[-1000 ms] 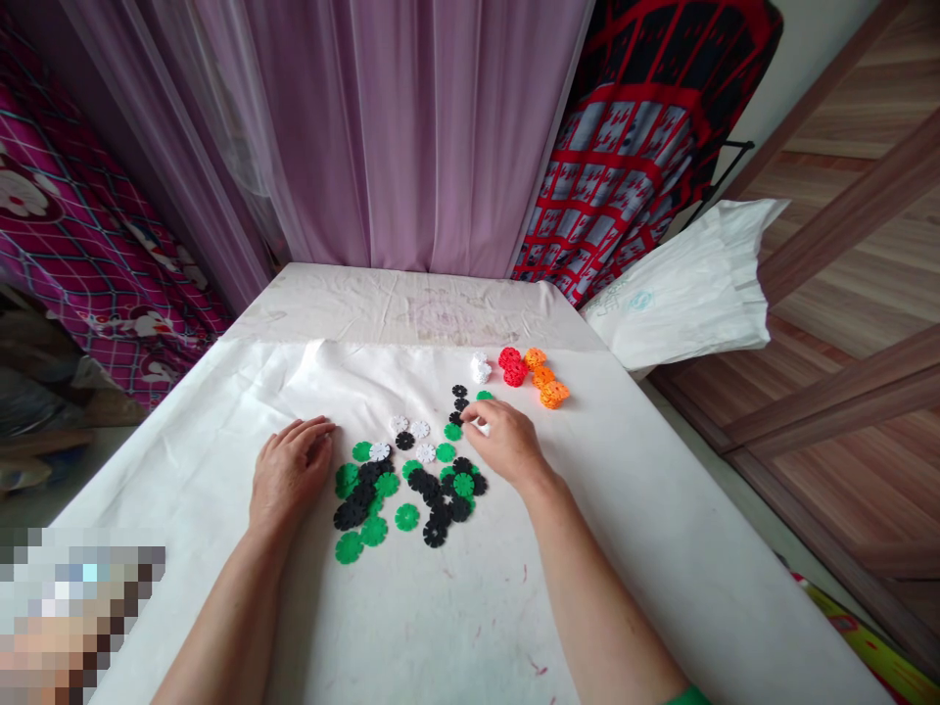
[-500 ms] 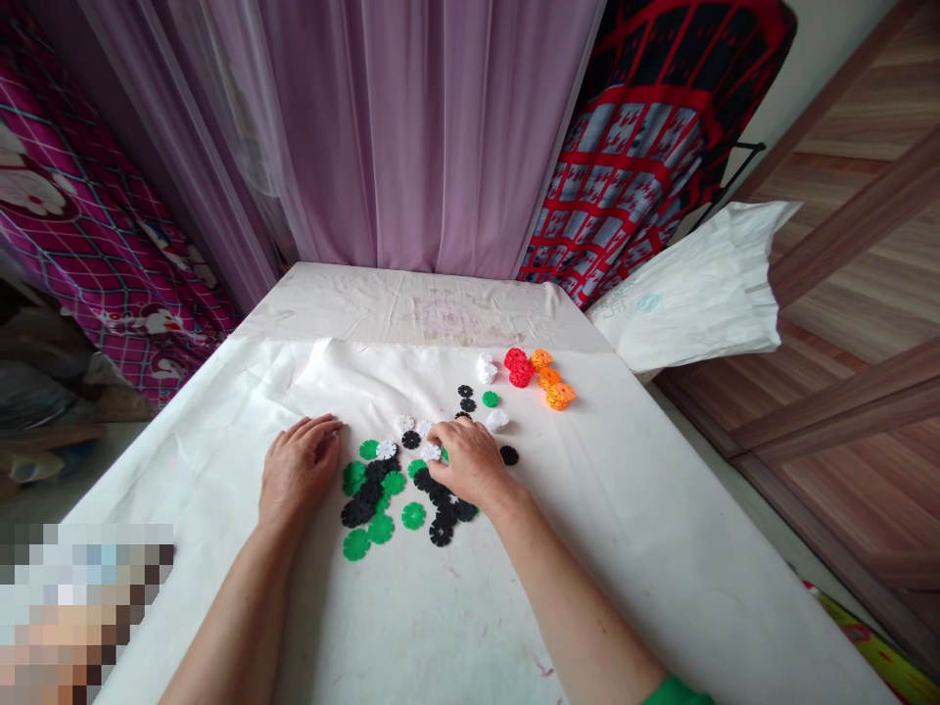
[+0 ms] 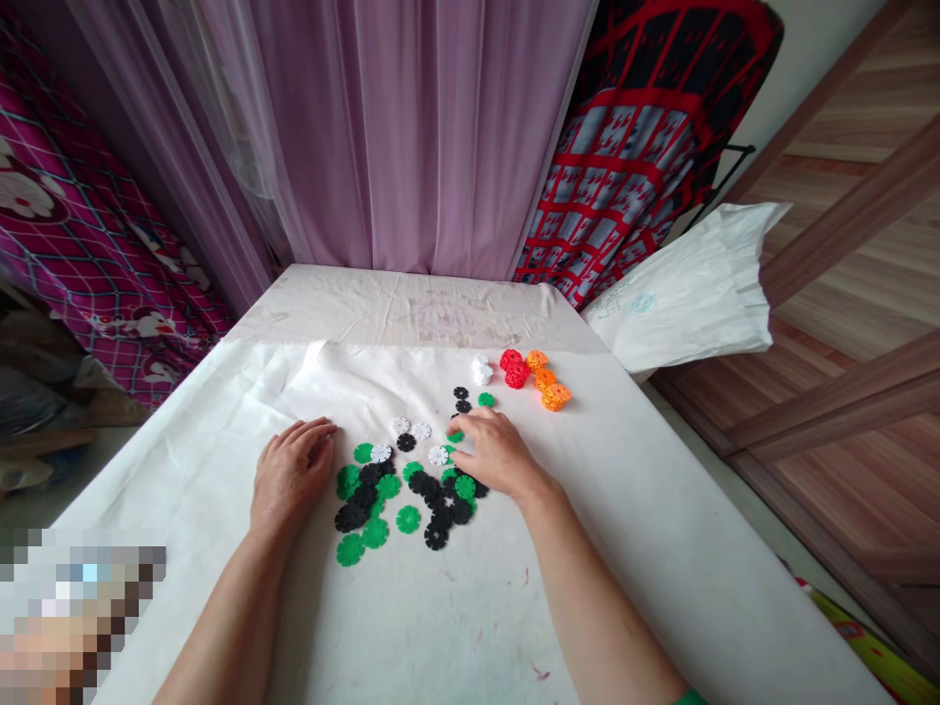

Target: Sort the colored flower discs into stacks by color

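Several flower-shaped plastic discs lie on the white-covered table. My left hand (image 3: 292, 472) rests on the cloth left of them, fingers loosely stretched, holding nothing. My right hand (image 3: 495, 452) hovers over the pile's right side, thumb and forefinger apart. A white disc (image 3: 439, 454) lies by its thumb tip, and a green disc (image 3: 455, 436) shows between thumb and forefinger. Black discs (image 3: 443, 497) and green discs (image 3: 374, 533) overlap in the middle. What lies beneath my right palm is hidden.
Beyond my right hand stand a small white stack (image 3: 482, 370), red stacks (image 3: 514, 368) and orange stacks (image 3: 554, 396) of discs. A white paper-like bag (image 3: 690, 294) juts out at the table's right edge. A purple curtain (image 3: 411, 137) hangs behind the table.
My right hand has shifted to the right, its thumb and forefinger spreading from the white disc. The white stack beside it is now covered by the hand. My left hand stays in place.
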`<state>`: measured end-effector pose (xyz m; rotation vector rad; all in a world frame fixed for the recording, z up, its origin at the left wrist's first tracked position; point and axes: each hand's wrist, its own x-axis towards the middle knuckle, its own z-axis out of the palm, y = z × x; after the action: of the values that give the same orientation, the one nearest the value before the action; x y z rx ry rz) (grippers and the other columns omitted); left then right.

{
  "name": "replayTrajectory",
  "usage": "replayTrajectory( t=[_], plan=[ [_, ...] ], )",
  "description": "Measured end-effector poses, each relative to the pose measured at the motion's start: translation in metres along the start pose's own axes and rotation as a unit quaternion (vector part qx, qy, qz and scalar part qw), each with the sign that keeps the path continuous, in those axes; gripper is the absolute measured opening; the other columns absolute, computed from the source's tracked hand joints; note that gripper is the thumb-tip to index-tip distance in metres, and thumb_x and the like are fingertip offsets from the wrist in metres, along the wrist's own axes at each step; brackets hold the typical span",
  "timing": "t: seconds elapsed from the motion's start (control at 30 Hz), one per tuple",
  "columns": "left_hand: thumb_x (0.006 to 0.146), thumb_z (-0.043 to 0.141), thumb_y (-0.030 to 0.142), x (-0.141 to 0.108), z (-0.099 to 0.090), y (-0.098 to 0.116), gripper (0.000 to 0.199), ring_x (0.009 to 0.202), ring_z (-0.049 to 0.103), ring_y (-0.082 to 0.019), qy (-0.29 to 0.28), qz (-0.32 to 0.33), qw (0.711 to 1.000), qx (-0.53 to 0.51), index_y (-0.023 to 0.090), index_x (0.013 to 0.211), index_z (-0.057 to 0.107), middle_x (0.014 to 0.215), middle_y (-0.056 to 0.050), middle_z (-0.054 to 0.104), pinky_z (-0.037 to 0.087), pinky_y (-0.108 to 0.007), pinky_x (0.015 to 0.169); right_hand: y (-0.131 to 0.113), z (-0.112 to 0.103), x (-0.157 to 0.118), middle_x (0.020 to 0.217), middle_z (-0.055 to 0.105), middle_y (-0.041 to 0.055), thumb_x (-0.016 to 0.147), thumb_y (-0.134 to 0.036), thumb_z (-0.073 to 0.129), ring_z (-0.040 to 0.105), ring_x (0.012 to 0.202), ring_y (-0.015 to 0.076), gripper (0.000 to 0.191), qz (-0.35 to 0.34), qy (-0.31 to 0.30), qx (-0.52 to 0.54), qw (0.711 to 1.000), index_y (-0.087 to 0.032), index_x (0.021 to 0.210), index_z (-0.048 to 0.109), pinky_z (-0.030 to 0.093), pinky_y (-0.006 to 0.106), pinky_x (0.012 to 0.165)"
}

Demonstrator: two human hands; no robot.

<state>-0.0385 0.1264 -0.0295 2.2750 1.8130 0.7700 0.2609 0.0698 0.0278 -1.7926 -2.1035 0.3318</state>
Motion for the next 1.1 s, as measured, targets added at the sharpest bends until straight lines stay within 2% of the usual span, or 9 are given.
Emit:
replayTrajectory(
  t=[0.13,0.23,0.3,0.37,0.47,0.57,0.67,0.9,1.1],
  plan=[
    [0.09,0.039,0.04,0.0,0.0,0.001,0.041,0.122,0.059,-0.03,-0.001,0.002,1.0,-0.002,0.023,0.107,0.073,0.124,-0.006,0.071,0.044,-0.048,0.105,-0.012,0.016,0.0,0.096,0.069,0.0036,0.079,-0.018,0.071,0.056,0.105,0.0223,0.02,-0.052,-0.03,-0.013,0.998,-0.024,0.098,0.067,0.038,0.035,0.088],
    [0.09,0.039,0.04,0.0,-0.001,0.001,0.041,0.123,0.058,-0.029,-0.004,0.001,1.0,-0.004,0.023,0.108,0.072,0.125,-0.006,0.07,0.044,-0.048,0.105,-0.014,0.023,0.002,0.095,0.07,0.0037,0.08,-0.018,0.068,0.057,0.101,0.0223,0.018,-0.07,-0.014,-0.018,0.997,-0.023,0.097,0.066,0.038,0.035,0.086],
    [0.091,0.039,0.04,0.0,-0.001,0.001,0.042,0.123,0.058,-0.03,-0.005,-0.001,1.0,-0.005,0.023,0.108,0.072,0.125,-0.006,0.07,0.044,-0.049,0.105,-0.009,0.021,0.003,0.095,0.071,0.0031,0.078,-0.018,0.068,0.058,0.098,0.0221,0.02,-0.065,0.001,-0.011,0.998,-0.023,0.097,0.065,0.039,0.035,0.086],
    [0.09,0.038,0.041,0.0,-0.001,0.002,0.042,0.122,0.058,-0.03,-0.007,-0.002,1.0,-0.006,0.022,0.108,0.072,0.126,-0.006,0.07,0.043,-0.049,0.105,0.003,0.012,0.005,0.095,0.072,0.0025,0.076,-0.018,0.069,0.059,0.097,0.022,0.022,-0.037,0.041,0.003,0.998,-0.023,0.097,0.064,0.041,0.035,0.087],
    [0.09,0.039,0.041,0.0,-0.001,0.002,0.042,0.123,0.058,-0.03,-0.008,-0.002,1.0,-0.006,0.023,0.108,0.072,0.126,-0.006,0.07,0.044,-0.049,0.106,0.032,-0.006,0.003,0.097,0.073,0.0032,0.076,-0.02,0.067,0.062,0.097,0.023,0.02,0.036,0.144,0.014,0.989,-0.024,0.095,0.064,0.044,0.036,0.088],
    [0.09,0.04,0.04,0.0,-0.001,0.002,0.04,0.122,0.059,-0.029,-0.002,-0.004,1.0,-0.005,0.024,0.107,0.072,0.124,-0.005,0.07,0.044,-0.048,0.106,0.058,-0.016,-0.002,0.098,0.073,0.0029,0.076,-0.022,0.065,0.064,0.096,0.0234,0.017,0.09,0.184,0.015,0.979,-0.025,0.093,0.063,0.046,0.037,0.087],
    [0.089,0.041,0.041,0.0,-0.001,0.002,0.04,0.122,0.059,-0.03,0.001,-0.004,1.0,-0.005,0.024,0.107,0.073,0.124,-0.006,0.071,0.044,-0.049,0.105,0.067,-0.015,-0.005,0.099,0.073,0.0024,0.075,-0.022,0.065,0.064,0.097,0.0232,0.018,0.108,0.175,0.012,0.978,-0.025,0.093,0.063,0.046,0.037,0.087],
    [0.089,0.042,0.04,0.0,0.001,0.0,0.038,0.12,0.06,-0.028,0.009,0.003,1.0,-0.008,0.026,0.105,0.073,0.123,-0.005,0.071,0.045,-0.046,0.104,0.06,-0.006,-0.003,0.099,0.072,0.0024,0.075,-0.021,0.065,0.062,0.097,0.0227,0.022,0.097,0.145,-0.007,0.985,-0.025,0.097,0.064,0.045,0.036,0.087],
    [0.089,0.04,0.04,0.001,-0.001,0.002,0.04,0.12,0.06,-0.03,0.007,0.001,1.0,-0.004,0.024,0.106,0.073,0.123,-0.006,0.071,0.045,-0.048,0.103,0.062,-0.009,-0.004,0.103,0.073,0.0029,0.077,-0.022,0.065,0.062,0.1,0.0238,0.022,0.095,0.146,0.0,0.985,-0.025,0.098,0.065,0.045,0.037,0.089]
  ],
)
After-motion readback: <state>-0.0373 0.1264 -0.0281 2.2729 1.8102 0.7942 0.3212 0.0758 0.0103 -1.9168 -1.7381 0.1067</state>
